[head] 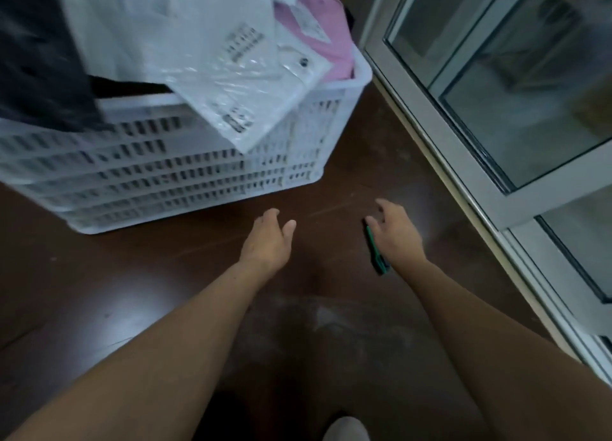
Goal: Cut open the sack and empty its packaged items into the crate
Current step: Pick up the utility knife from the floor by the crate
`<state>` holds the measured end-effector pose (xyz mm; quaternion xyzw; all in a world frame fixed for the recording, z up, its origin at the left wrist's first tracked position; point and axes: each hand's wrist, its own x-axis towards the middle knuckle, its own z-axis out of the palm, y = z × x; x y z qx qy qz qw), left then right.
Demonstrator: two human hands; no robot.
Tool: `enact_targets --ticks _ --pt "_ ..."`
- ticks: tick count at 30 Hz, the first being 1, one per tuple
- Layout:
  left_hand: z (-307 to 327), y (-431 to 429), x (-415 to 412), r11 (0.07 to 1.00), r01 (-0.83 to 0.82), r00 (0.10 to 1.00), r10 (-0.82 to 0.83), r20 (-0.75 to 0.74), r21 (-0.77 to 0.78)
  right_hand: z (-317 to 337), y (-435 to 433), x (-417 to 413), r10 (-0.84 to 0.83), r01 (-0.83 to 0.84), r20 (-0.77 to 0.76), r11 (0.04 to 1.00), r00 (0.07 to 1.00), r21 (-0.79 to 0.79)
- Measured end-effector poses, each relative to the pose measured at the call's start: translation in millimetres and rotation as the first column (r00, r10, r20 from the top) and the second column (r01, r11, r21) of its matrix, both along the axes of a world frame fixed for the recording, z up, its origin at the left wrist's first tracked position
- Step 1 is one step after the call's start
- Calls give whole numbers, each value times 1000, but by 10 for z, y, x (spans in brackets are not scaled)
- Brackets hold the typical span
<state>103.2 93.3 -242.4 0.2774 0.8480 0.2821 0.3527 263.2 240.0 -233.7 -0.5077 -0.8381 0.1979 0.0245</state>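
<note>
Green-handled cutter (pixel 376 250) lies on the brown floor (pixel 165 275) just under our right hand (pixel 395 233), fingers (pixel 384 204) spread above it; our left hand (pixel 270 238) hangs open, empty, near the white crate (pixel 159 172) heaped with packages (pixel 205 50).

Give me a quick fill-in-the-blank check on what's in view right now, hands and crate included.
1. The green cutter lies on the floor under the ____ hand.
2. The left hand holds ____.
3. The packages are piled in a white ____.
4. One white package hangs over the crate's ____.

Missing: right; nothing; crate; rim
</note>
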Motion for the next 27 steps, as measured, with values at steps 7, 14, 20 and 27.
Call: enact_targets --ticks 7,14,20,27 --pt "-552 677 413 980 116 985 -92 149 -160 -940 447 357 -135 237 405 948 904 -214" --pt "-1040 799 181 977 105 983 -74 167 -185 -1645 658 304 -343 420 370 895 863 -150" --pt "-1051 780 117 975 65 981 -24 192 -211 -1596 675 349 -402 439 284 895 870 -76" --pt "143 617 352 989 14 963 25 268 -145 -145 339 181 -491 497 195 867 849 21"
